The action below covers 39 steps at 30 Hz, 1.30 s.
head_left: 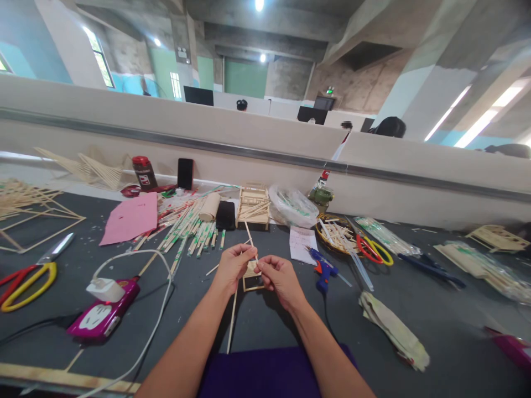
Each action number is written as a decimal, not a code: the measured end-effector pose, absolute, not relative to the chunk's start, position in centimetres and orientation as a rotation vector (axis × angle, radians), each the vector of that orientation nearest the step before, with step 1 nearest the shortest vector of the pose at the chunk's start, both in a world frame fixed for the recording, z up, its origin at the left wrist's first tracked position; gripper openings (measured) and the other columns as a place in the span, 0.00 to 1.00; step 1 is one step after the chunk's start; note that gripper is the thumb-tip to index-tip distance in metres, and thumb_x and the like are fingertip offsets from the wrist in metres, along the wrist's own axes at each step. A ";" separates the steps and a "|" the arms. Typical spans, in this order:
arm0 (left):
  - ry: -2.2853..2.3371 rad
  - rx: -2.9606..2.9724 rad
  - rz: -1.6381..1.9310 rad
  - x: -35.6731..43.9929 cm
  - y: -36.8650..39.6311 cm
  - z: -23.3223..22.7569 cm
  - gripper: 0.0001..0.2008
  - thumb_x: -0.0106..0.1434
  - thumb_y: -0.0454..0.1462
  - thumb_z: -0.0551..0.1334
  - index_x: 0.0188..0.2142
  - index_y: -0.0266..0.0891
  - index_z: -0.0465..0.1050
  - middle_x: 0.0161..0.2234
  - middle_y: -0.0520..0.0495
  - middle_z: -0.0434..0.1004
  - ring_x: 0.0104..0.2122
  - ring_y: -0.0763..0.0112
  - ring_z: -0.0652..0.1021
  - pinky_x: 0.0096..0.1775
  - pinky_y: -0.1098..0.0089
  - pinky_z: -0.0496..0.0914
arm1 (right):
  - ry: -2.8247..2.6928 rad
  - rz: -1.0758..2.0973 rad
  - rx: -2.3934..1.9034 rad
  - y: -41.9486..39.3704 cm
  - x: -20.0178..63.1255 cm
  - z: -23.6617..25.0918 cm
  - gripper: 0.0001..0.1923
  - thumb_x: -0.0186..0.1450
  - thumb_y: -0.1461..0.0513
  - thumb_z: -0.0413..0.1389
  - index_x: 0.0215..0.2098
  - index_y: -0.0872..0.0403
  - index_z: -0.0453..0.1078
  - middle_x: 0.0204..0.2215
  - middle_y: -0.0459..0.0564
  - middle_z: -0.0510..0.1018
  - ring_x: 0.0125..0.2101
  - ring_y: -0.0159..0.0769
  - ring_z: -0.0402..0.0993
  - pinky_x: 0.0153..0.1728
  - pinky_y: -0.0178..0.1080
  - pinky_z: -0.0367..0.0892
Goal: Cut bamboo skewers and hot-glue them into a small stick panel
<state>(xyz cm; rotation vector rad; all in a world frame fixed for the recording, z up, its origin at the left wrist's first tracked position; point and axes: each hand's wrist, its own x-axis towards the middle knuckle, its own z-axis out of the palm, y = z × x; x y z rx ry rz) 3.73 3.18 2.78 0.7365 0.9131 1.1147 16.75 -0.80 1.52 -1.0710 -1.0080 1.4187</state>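
On the bench, centre: left hand, pinching one thin wooden stick, whose long axis ran forward, far end slightly left. Small wooden frame sat below. Right hand was nearer the stick's near end; its grip could not be told. Beyond: clear bag held green-marked items; woven basket held wood pieces.

Stick frame between my left hand and right hand, scissors and power strip to my left, glue gun to my right, chopsticks farther back, left of a stick model.
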 end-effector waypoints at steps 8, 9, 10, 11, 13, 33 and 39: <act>0.908 0.722 1.108 3.9 3.2 2.6 0.18 0.37 0.41 0.75 0.23 0.33 0.73 0.13 0.58 0.65 0.10 0.89 0.53 0.14 0.78 0.41 | -1.034 1.315 -1.114 -0.6 16.5 0.9 0.09 0.54 0.58 0.59 0.24 0.55 0.67 0.17 0.40 0.69 0.13 0.21 0.52 0.15 0.29 0.49; 0.900 0.723 1.104 3.9 3.3 2.5 0.18 0.38 0.41 0.75 0.23 0.33 0.73 0.12 0.58 0.63 0.10 0.89 0.53 0.14 0.79 0.41 | -1.009 1.340 -1.099 -0.6 16.5 0.9 0.09 0.54 0.58 0.59 0.23 0.54 0.66 0.17 0.39 0.68 0.13 0.21 0.51 0.15 0.29 0.48; 0.887 0.721 1.104 3.8 3.4 2.4 0.17 0.39 0.41 0.75 0.24 0.33 0.73 0.11 0.59 0.61 0.10 0.89 0.52 0.14 0.79 0.41 | -0.980 1.373 -1.079 -0.6 16.5 1.0 0.08 0.53 0.59 0.59 0.23 0.54 0.65 0.16 0.39 0.67 0.13 0.20 0.50 0.15 0.28 0.47; 0.869 0.716 1.106 3.7 3.5 2.2 0.17 0.40 0.41 0.74 0.24 0.33 0.73 0.11 0.60 0.60 0.10 0.89 0.52 0.13 0.79 0.42 | -0.947 1.408 -1.058 -0.6 16.5 1.1 0.08 0.53 0.59 0.59 0.23 0.54 0.65 0.16 0.38 0.66 0.13 0.20 0.48 0.15 0.28 0.46; 0.829 0.700 1.121 3.5 3.8 1.8 0.16 0.42 0.41 0.73 0.25 0.33 0.74 0.14 0.58 0.65 0.11 0.89 0.53 0.13 0.80 0.43 | -0.868 1.456 -1.023 -0.6 16.7 1.5 0.08 0.52 0.61 0.59 0.22 0.55 0.64 0.16 0.38 0.65 0.14 0.20 0.47 0.15 0.28 0.43; 0.795 0.452 1.215 2.1 4.8 2.1 0.18 0.46 0.39 0.71 0.35 0.34 0.72 0.21 0.57 0.66 0.11 0.89 0.56 0.11 0.83 0.46 | -1.359 0.696 -1.705 19.3 30.9 10.8 0.07 0.59 0.62 0.51 0.24 0.56 0.62 0.20 0.46 0.69 0.18 0.24 0.64 0.17 0.27 0.57; 0.797 0.408 1.212 2.0 4.9 1.9 0.18 0.46 0.41 0.71 0.35 0.34 0.72 0.21 0.57 0.66 0.12 0.89 0.56 0.11 0.83 0.46 | -1.619 0.418 -2.030 24.2 32.0 9.9 0.03 0.54 0.67 0.58 0.28 0.60 0.72 0.19 0.51 0.74 0.20 0.33 0.72 0.25 0.35 0.66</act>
